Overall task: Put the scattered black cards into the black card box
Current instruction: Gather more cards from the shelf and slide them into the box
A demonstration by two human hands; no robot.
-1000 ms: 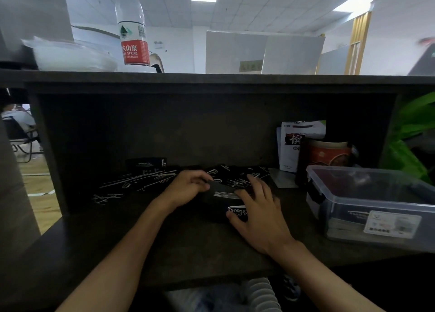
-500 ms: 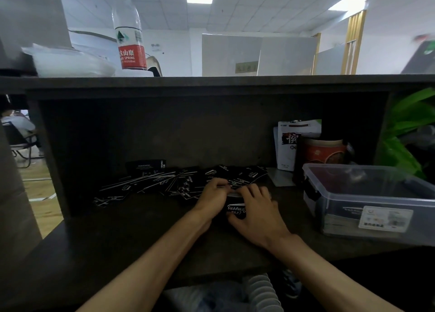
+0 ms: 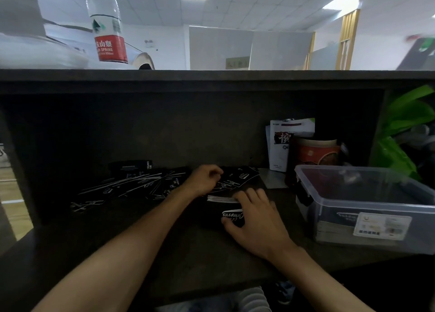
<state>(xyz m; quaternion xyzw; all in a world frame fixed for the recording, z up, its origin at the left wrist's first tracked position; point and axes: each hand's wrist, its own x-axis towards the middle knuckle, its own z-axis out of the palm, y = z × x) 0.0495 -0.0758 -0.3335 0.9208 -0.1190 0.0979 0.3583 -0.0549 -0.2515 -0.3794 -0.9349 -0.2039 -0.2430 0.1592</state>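
The black card box (image 3: 223, 214) is held by the right hand (image 3: 256, 220) at the middle of the dark desk (image 3: 164, 253): the thumb is pressed against its near face, just below white script lettering, while the fingers are curled over its far right edge, so the grasp is closed round the box. A stack of cards (image 3: 222, 198) is seen in the box's open far end, shown as a band of pale edges. The left hand (image 3: 204, 180) is laid on the scattered black cards (image 3: 131, 184) just beyond the box, its fingers curled down onto them — whether a card is actually pinched cannot be told, since the fingertips are blurred. The loose cards are spread in an untidy fan across the far part of the desk, from well left of the hands to just right of them; white lettering and white edges are shown on each. A small black lid-like piece (image 3: 131, 167) is stood at the far left of the spread. To the right, a clear plastic container (image 3: 367, 205) is set — behind it, a red can (image 3: 315, 151) and a white packet (image 3: 282, 144). A water bottle (image 3: 107, 27) is stood on the upper shelf.
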